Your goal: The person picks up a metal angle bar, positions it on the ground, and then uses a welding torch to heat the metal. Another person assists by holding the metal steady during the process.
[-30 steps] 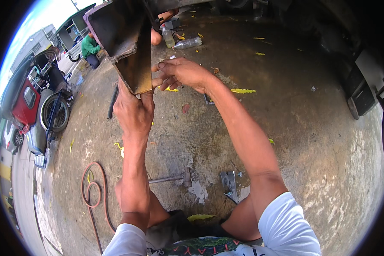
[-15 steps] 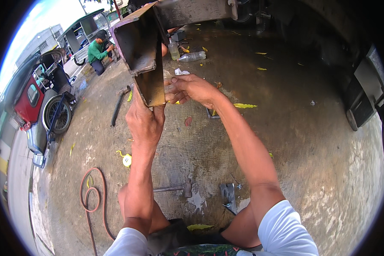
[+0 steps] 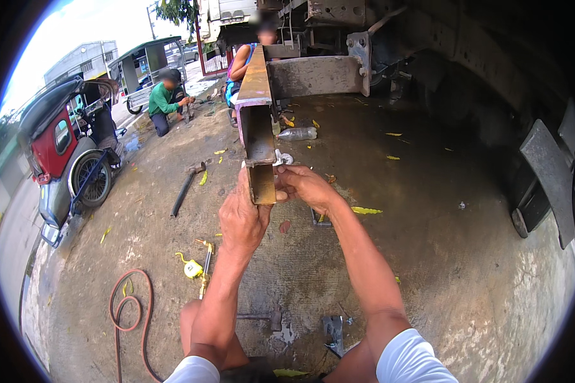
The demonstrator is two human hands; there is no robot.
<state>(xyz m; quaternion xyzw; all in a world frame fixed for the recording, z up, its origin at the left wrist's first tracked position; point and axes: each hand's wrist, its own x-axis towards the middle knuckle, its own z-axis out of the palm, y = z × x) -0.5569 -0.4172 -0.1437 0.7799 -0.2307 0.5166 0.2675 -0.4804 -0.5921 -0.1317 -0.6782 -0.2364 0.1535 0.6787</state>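
1. Workpiece, one: lower steel piece point(image 3: 263, 183), open end facing the person, located directly under the near end of the one steel beam point(image 3: 256, 83), which runs toward 12 o'clock. Whether the two are joined cannot be told.
2. Left hand point(image 3: 243, 220), at 7 o'clock of the workpiece: grip clamped on its lower left edge.
3. Right hand point(image 3: 308, 190), at 3 o'clock: fingertips at the right side; whether this grip is closed cannot be told.
4. Step in hand, by judgement: supporting and steadying the lower steel piece against the beam. The next move appears to call for level support from the left hand and small right-hand adjustments.
5. Hammers, two: dark-handled hammer point(image 3: 188, 189) at 9 o'clock; second hammer point(image 3: 275, 320) at 6 o'clock.
6. At 7 o'clock: one yellow tape measure point(image 3: 193, 269), one torch point(image 3: 206, 262). Beyond: one reddish hose point(image 3: 151, 313).
7. At 5 o'clock: one metal scrap point(image 3: 333, 333).
8. At 1 o'clock: one lying clear bottle point(image 3: 298, 134).
9. Co-workers, two: green-sleeved person point(image 3: 161, 102) at 10 o'clock; second person point(image 3: 239, 67) between 11 and 12.
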